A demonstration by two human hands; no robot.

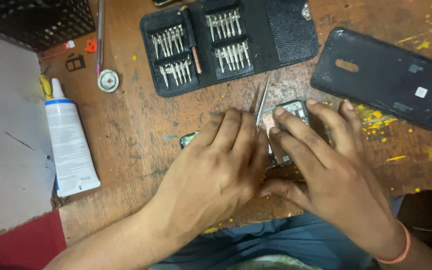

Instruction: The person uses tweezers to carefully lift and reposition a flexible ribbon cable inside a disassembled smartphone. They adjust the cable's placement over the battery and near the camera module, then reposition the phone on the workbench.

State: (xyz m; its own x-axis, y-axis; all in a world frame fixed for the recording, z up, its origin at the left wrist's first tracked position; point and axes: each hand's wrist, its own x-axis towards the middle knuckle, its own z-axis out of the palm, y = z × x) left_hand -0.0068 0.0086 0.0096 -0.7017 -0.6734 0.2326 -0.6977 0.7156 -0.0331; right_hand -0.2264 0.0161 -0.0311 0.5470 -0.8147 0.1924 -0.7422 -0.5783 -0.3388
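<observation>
1. Fingers [281,131] of both hands press flat on the opened phone [291,112], probably steadying it; left hand [216,165] also pinches tweezers [262,102].
2. Beyond the fingertips: bit case [226,42], back cover [386,75]; glue tube [70,145] far left on the tabletop [126,125].

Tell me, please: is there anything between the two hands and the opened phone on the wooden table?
Nothing visible does. Both hands already lie on the opened phone: the left hand covers its left part and holds tweezers, and the right hand presses fingertips on its upper right part. The screwdriver bit case and back cover lie apart, farther up.
</observation>
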